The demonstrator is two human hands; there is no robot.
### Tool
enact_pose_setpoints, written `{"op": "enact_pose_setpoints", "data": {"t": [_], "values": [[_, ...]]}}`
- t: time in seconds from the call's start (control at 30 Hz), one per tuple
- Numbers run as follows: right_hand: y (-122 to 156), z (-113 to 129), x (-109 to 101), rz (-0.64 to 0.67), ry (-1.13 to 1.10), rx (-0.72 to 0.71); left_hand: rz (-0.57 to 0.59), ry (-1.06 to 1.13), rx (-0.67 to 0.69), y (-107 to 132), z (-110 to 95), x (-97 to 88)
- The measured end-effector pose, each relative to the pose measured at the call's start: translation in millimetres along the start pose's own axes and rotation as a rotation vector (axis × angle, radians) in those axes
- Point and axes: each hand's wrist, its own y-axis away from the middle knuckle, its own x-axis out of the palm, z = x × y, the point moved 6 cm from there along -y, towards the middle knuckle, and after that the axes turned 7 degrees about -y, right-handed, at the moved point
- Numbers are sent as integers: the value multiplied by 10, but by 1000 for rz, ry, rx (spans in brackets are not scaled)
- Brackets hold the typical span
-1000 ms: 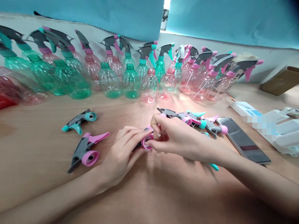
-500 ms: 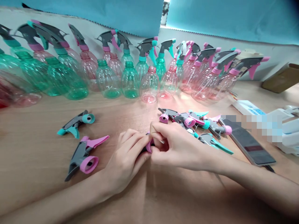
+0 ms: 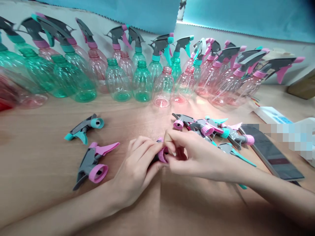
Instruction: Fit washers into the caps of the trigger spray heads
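My left hand (image 3: pixel 134 170) is closed around a grey spray-trigger head with a pink screw cap (image 3: pixel 162 154), held just above the wooden table (image 3: pixel 49 157). My right hand (image 3: pixel 194 155) meets it from the right, thumb and fingers pinched at the pink cap; what they pinch is too small to make out. Most of the trigger head is hidden inside the two hands. Right behind my right hand lies a pile of loose trigger heads (image 3: pixel 209 129), pink and teal.
Two finished-looking trigger heads lie to the left: a teal one (image 3: pixel 85 128) and a pink one (image 3: pixel 93 162). Several green and pink spray bottles (image 3: pixel 137 78) stand in rows along the back. A dark phone (image 3: pixel 273 154) lies at the right, beside a white device (image 3: pixel 273 116).
Both hands stayed together on the pink-capped trigger head, the fingers of the right hand shifting slightly at the cap. The camera view drifted, so everything sits a little more to the right.
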Motion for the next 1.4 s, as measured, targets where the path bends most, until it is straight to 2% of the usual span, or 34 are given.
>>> {"op": "enact_pose_setpoints", "data": {"t": [0.07, 0.2, 0.37, 0.57, 0.73, 0.93, 1.07, 1.13, 1.27, 1.4], "values": [[0, -28, -36, 17, -76, 41, 13, 54, -44, 2, 26, -9], [8, -66, -100, -31, -157, 119, -20, 116, -100, 1, 54, -47], [27, -68, -24, 28, -279, 173, -40, 106, -71, -6, 42, -68], [74, -60, -35, 107, -233, 219, -41, 94, -2, 8, -2, -63], [91, -45, -95, -60, -184, 158, -72, 55, -21, 16, -6, -87], [118, -98, 100, -170, -410, 107, -102, -10, -15, -1, -11, -99], [104, -71, 134, -211, -395, 68, -124, -36, -32, 10, -4, -105], [88, -66, 118, -173, -384, 108, -113, -32, -24, 24, -8, -96], [74, -67, 94, -18, -307, 219, -61, -6, -14, 46, -7, -64], [67, -73, 18, 0, -263, 206, -49, -18, -13, 37, -5, -65]]}}
